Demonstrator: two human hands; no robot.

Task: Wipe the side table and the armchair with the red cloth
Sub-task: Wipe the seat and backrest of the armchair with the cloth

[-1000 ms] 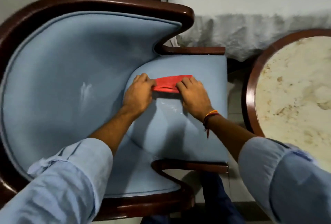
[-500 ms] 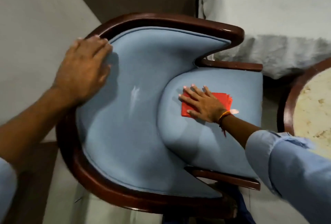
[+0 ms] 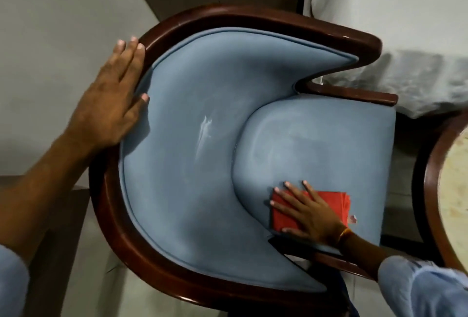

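The armchair (image 3: 192, 169) has blue upholstery and a dark curved wooden frame, seen from above. A folded red cloth (image 3: 336, 202) lies on the near right part of the seat cushion. My right hand (image 3: 307, 211) is spread flat on the cloth, pressing it to the cushion, and covers most of it. My left hand (image 3: 109, 104) rests flat on the top of the chair's back rail at the left, fingers apart, holding nothing. The round side table (image 3: 430, 190), with a dark wooden rim and pale marbled top, shows at the right edge.
A white bed cover (image 3: 405, 38) hangs behind the chair at the upper right. A pale wall (image 3: 50, 25) stands at the left. A white scuff mark (image 3: 205, 129) shows on the chair's backrest. Grey floor tiles (image 3: 121, 299) lie below the chair.
My left hand left the cloth and went to the chair's back rail. My right hand slid the cloth across the seat toward the near armrest. The view shifted left.
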